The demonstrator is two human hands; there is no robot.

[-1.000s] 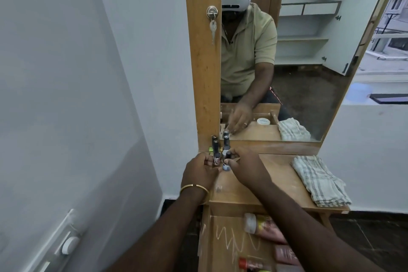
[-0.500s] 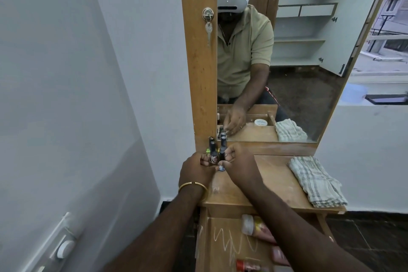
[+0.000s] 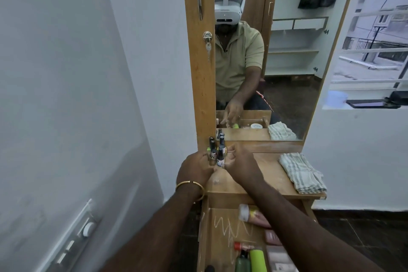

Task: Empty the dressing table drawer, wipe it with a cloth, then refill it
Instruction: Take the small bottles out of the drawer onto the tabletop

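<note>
Wooden dressing-table worktop carries a cluster of small dark-capped nail-polish bottles, upright, at its back-left corner, right by the mirror frame; both hands sit around that cluster. Left hand, w/ a gold bangle on the wrist, has fingers curled against the left side of the bottles; looks like it grips 1 or 2 of them, tho exact hold is partly hidden. Right hand is curled too, fingertips at the right side of the cluster, pinching the nearest bottle w/ the white label. Folded checked grey-and-white cloth lies on the right part of the worktop, well apart from the hands. Open wooden drawer below the worktop edge is not empty yet; inside: a pale tube w/ orange print near the back, a pinkish flat pack, a red-capped tube, a lime-green bottle and a dark green bottle toward the front; pale scribble marks on the drawer floor. Key hangs in a lock on the wooden frame; white wall switch plate lower left.
</note>
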